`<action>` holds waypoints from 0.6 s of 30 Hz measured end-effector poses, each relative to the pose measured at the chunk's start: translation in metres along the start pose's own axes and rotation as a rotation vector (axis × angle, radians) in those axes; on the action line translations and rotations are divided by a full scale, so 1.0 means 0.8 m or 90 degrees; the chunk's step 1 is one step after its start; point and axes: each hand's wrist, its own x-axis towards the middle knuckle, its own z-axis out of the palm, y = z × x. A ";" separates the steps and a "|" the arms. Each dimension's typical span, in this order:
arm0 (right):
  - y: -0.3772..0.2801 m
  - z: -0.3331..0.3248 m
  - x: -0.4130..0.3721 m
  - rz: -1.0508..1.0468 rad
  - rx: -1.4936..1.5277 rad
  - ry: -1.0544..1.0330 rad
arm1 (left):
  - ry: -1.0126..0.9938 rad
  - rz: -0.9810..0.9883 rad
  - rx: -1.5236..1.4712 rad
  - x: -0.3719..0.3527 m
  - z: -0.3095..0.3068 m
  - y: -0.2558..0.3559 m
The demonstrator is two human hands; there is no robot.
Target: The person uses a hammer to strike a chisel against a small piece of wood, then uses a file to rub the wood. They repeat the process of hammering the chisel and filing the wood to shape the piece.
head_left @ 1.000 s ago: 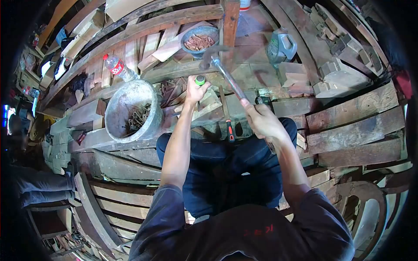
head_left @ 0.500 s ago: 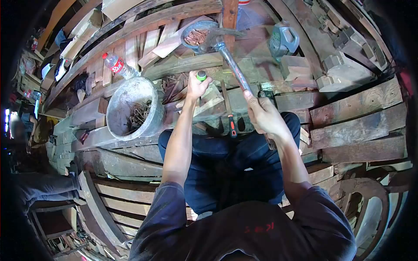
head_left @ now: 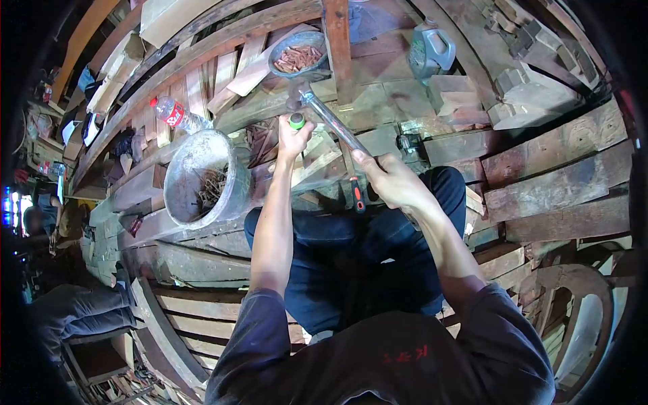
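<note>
My left hand (head_left: 291, 142) is closed around an upright tool with a green-and-black handle (head_left: 297, 121). Its thin shaft points down at pale wood pieces (head_left: 318, 162), and its tip is hard to make out. In my right hand (head_left: 391, 181) is a hammer (head_left: 332, 121) with a worn metal handle, gripped low down. The blurred hammer head is just above and beyond the green handle's top, apart from it as far as I can see. Between my knees and the wood lies a tool with a red-and-black handle (head_left: 357, 196).
Left of my hands stands a grey bucket (head_left: 236, 177) with dark thin pieces inside. Beyond it lies a plastic bottle (head_left: 174, 113). A blue basin (head_left: 322, 62) of reddish pieces, a jug (head_left: 432, 54) and wood blocks (head_left: 526, 98) are farther off. Another person's legs (head_left: 84, 310) show at left.
The hammer has swung down and left, its head now close to the green handle's top. My right hand moved left with it; my left hand keeps its grip. The view shifted slightly.
</note>
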 end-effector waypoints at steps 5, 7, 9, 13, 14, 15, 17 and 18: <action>-0.007 -0.008 -0.002 -0.206 0.067 0.052 | -0.005 -0.009 0.037 0.001 0.005 0.004; -0.001 0.000 0.003 -0.181 0.068 0.035 | -0.009 -0.014 0.043 0.001 0.004 0.003; 0.004 0.005 0.006 -0.072 0.048 0.003 | 0.005 0.011 0.046 0.001 0.003 -0.001; -0.005 -0.005 -0.001 -0.032 0.052 0.018 | -0.007 0.025 0.103 0.000 0.007 -0.009; -0.008 -0.014 -0.008 -0.049 0.062 -0.017 | -0.007 0.011 0.111 -0.003 0.009 -0.011; -0.004 -0.012 -0.008 -0.107 0.082 0.010 | -0.007 0.000 0.118 -0.002 0.011 -0.012; -0.006 -0.016 -0.011 -0.167 0.104 0.026 | -0.029 0.007 0.133 0.005 0.007 -0.017; -0.003 -0.013 -0.010 -0.173 0.107 0.028 | -0.025 0.003 0.128 0.005 0.006 -0.015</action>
